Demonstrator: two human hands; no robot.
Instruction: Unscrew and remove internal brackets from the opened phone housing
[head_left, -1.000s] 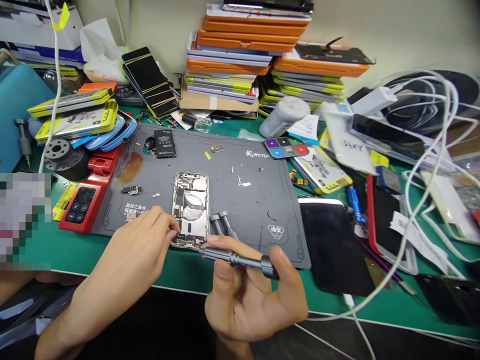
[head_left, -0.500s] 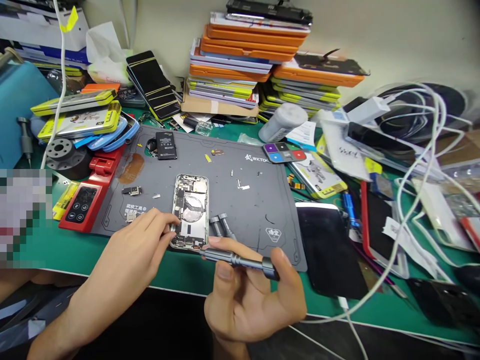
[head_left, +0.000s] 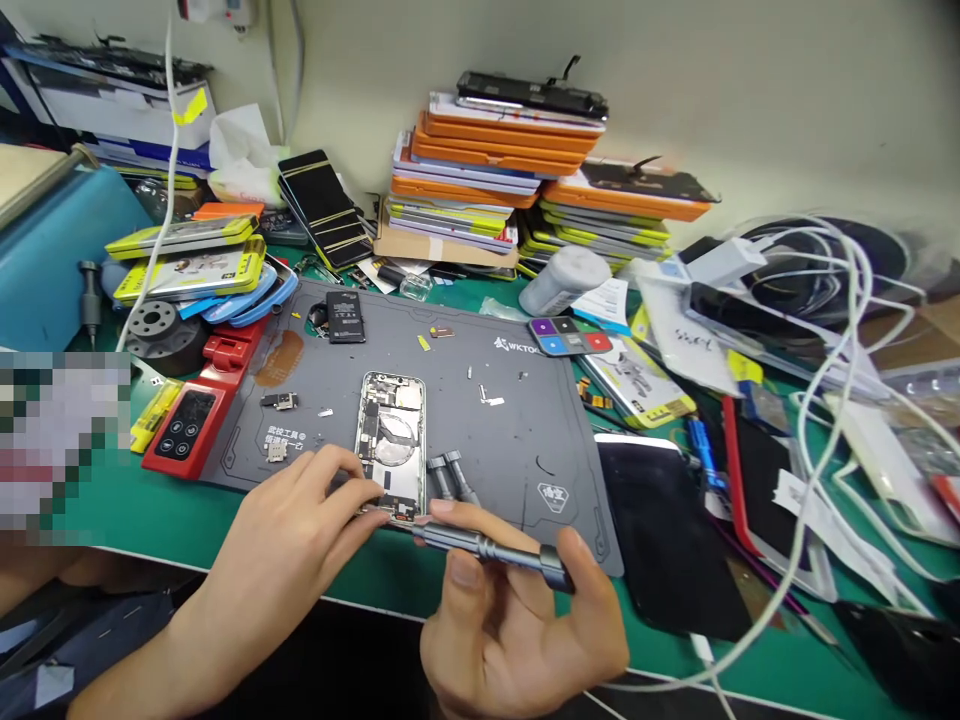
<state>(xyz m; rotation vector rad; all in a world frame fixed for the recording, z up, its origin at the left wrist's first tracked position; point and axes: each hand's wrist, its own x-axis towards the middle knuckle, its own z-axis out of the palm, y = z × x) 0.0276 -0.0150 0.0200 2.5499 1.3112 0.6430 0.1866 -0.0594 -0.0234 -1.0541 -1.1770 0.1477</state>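
At lower centre, your right hand gripped a screwdriver whose tip your left hand, its hold unclear, apparently tended; the opened phone likely needed steadiness next.

Green bench top carries grey work mat — centre frame — and dark-screened device, lower right. Mat bears opened smartphone, centre; black battery, upper left of smartphone.

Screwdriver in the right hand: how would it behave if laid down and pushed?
The screwdriver would probably roll, since its barrel looks round. The wider cap may curve its path. It seems stiff, being straight and metallic-looking.
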